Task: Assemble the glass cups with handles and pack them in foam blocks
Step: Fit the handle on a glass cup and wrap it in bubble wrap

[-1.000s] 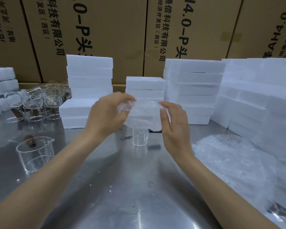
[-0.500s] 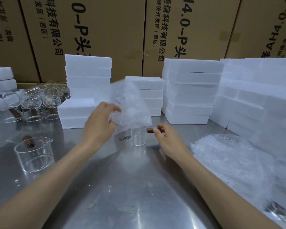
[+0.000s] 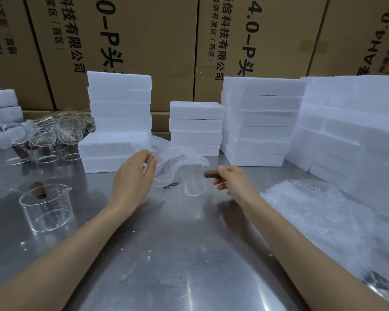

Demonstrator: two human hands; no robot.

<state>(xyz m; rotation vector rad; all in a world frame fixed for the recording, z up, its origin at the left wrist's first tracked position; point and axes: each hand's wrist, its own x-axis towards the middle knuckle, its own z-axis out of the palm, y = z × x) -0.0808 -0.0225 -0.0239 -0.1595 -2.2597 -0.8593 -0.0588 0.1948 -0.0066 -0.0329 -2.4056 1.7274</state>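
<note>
Now, from the head view: the small glass cup point(image 3: 193, 182) stands upright on the steel table point(image 3: 189, 254), between the hands. Just right of the cup, the right hand point(image 3: 234, 182) pinches a brown handle point(image 3: 211, 173) whose long axis points left at the cup's rim; this hand seems nearer for fitting. Left of the cup, the left hand point(image 3: 135, 176) grips a bubble-wrap sheet point(image 3: 175, 160) that drapes over the cup's top, likely in the way. Behind the cup rise foam blocks point(image 3: 195, 126); far left stands another handled cup point(image 3: 46, 207).
</note>
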